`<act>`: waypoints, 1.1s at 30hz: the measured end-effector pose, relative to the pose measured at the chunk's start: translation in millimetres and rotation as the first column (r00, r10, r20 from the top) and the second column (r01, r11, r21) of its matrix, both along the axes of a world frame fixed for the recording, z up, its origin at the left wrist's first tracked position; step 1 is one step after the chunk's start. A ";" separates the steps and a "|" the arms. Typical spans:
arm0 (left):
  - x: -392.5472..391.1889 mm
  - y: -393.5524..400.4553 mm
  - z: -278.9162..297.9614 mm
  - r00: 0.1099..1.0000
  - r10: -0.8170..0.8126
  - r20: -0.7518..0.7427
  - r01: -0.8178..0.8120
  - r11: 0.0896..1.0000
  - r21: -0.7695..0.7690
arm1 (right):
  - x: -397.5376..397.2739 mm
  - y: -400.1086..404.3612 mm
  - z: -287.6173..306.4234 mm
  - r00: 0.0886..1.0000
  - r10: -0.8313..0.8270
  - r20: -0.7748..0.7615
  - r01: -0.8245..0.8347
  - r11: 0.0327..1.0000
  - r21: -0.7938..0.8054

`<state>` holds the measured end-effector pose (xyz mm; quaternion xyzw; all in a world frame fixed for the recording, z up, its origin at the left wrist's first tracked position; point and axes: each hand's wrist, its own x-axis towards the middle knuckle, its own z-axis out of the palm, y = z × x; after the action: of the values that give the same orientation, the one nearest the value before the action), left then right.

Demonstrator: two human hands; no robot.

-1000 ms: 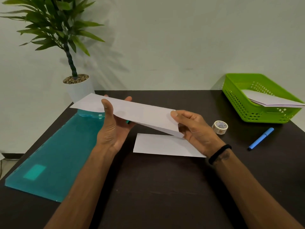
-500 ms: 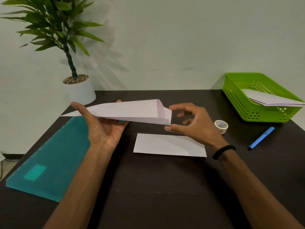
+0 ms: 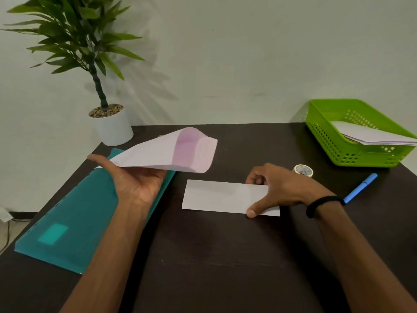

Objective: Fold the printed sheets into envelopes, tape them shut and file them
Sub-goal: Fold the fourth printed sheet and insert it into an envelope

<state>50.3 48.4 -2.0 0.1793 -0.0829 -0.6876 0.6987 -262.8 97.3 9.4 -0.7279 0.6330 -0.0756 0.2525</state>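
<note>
My left hand point(image 3: 137, 184), palm up, holds a white envelope point(image 3: 171, 152) across its width, above the far end of a teal file folder point(image 3: 74, 220). The envelope's right end gapes open, with a pinkish inside. A flat folded white sheet point(image 3: 216, 196) lies on the dark table point(image 3: 214, 267) in the middle. My right hand point(image 3: 282, 188) covers that sheet's right end, thumb at the near edge and curled fingers at the far edge. A roll of tape point(image 3: 303, 170) sits just behind my right hand.
A green basket point(image 3: 327, 136) with several white sheets point(image 3: 370, 135) stands at the back right. A blue pen point(image 3: 361, 187) lies right of my right wrist. A potted plant point(image 3: 114, 128) stands at the back left corner.
My right hand let go of the envelope and dropped onto the folded sheet on the table. My left hand tipped the envelope so that its open end faces up and right.
</note>
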 end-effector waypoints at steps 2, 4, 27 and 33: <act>2.6 -2.2 -4.1 1.000 -0.002 0.012 0.003 1.000 -0.027 | -2.3 -1.4 -3.7 0.999 0.003 0.035 -0.002 1.000 -0.024; 5.3 -4.7 -7.2 1.000 -0.001 0.005 0.001 0.999 -0.037 | -5.0 -3.2 -6.9 0.991 0.003 0.131 0.005 0.998 -0.059; -3.5 1.0 9.8 0.998 0.063 -0.033 -0.063 0.998 -0.029 | -10.9 -9.0 -13.6 0.244 -0.120 0.962 0.462 0.887 -0.006; 0.2 -4.5 5.8 0.997 0.063 -0.052 -0.063 0.998 -0.010 | -18.5 -12.0 -12.7 0.068 -0.157 0.985 0.491 0.865 0.104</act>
<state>50.5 43.9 3.9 0.1600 -0.0629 -0.6692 0.7229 -281.3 85.3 -3.3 -0.3651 0.4468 -0.6620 0.4783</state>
